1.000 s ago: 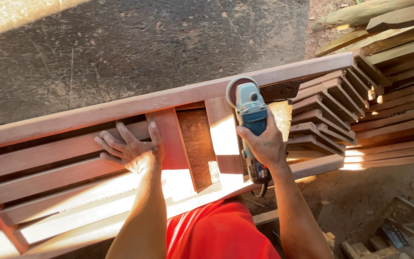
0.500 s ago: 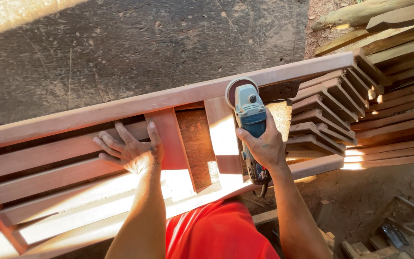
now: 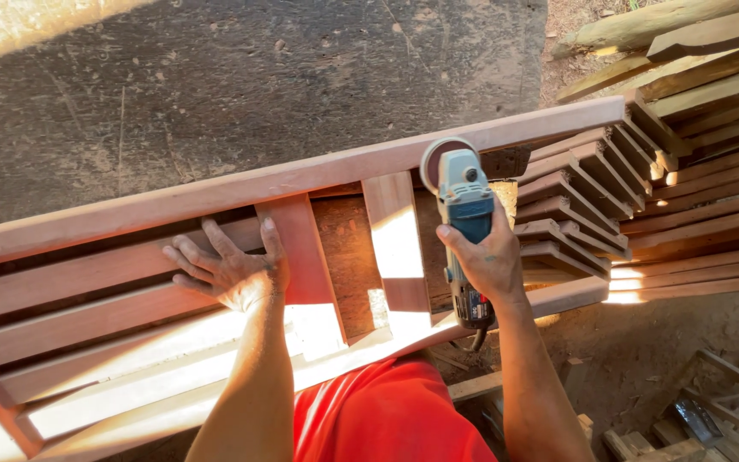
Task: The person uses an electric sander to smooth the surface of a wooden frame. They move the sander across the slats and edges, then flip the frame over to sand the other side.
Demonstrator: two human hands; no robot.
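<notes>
A reddish wooden frame (image 3: 215, 192) with slats lies tilted across a dark work surface (image 3: 258, 77). My left hand (image 3: 226, 269) rests flat on it, fingers spread over the slats and thumb against an upright crosspiece (image 3: 301, 257). My right hand (image 3: 489, 257) grips a blue and grey angle sander (image 3: 465, 227). Its round disc (image 3: 440, 161) meets the frame's long top rail, to the right of a second crosspiece (image 3: 397, 244).
Stacked notched wooden pieces (image 3: 583, 197) and long boards (image 3: 703, 222) lie to the right. More timber (image 3: 677, 51) is piled at the top right. Dirt ground with wood scraps (image 3: 686, 419) shows at the lower right. My red shirt (image 3: 387, 411) fills the bottom middle.
The sander and my right hand have shifted a little to the right along the top rail. My left hand stays pressed on the slats.
</notes>
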